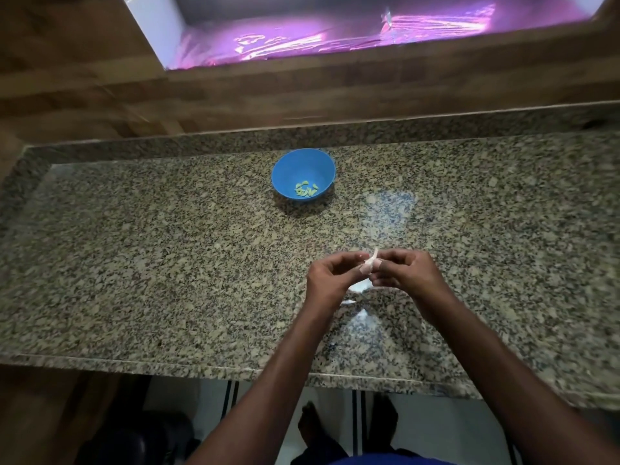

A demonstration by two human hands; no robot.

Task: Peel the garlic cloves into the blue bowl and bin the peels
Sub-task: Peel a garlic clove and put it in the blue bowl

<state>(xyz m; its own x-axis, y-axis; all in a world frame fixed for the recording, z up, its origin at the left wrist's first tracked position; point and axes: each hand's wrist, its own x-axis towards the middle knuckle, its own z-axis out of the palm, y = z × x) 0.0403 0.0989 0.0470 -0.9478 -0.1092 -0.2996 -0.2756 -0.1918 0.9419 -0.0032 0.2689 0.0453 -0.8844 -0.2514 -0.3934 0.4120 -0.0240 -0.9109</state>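
Plainly unlabelled blue bowl [303, 173], hands pinching garlic clove [369, 265]

half-peeled garlic clove [368, 266] held above counter; peeled cloves [306, 189] in blue bowl [288, 176].

Dim overall; overhead glare patch on granite counter [389, 209]; magenta glow top; motion blur, wide-angle bending at edges.
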